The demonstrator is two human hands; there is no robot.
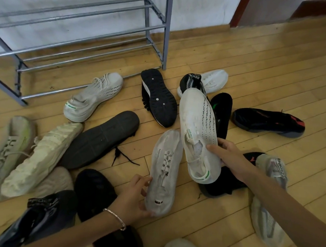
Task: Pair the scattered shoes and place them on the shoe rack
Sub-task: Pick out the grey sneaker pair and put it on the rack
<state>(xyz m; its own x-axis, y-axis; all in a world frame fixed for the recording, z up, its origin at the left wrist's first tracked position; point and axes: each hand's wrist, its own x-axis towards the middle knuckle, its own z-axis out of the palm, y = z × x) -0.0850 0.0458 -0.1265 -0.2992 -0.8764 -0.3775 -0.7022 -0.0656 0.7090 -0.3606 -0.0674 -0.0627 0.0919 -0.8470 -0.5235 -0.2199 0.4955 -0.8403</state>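
Many shoes lie scattered on the wooden floor. My right hand (228, 157) grips a white knit sneaker with black dots and a green heel mark (197, 125), lifted above the pile. A similar sneaker (95, 96) lies by the grey metal shoe rack (76, 36), whose bars hold nothing. My left hand (132, 197), with a bracelet on the wrist, holds the heel end of a plain white sneaker (165, 168) beside the dotted one.
A black shoe lies sole-up (158, 97) near the rack's right leg; another dark sole (101, 139) is at the centre. A black-and-red shoe (268, 121) is at right, pale yellow-green shoes (38, 156) at left, and a white shoe with a black collar (210, 80) behind.
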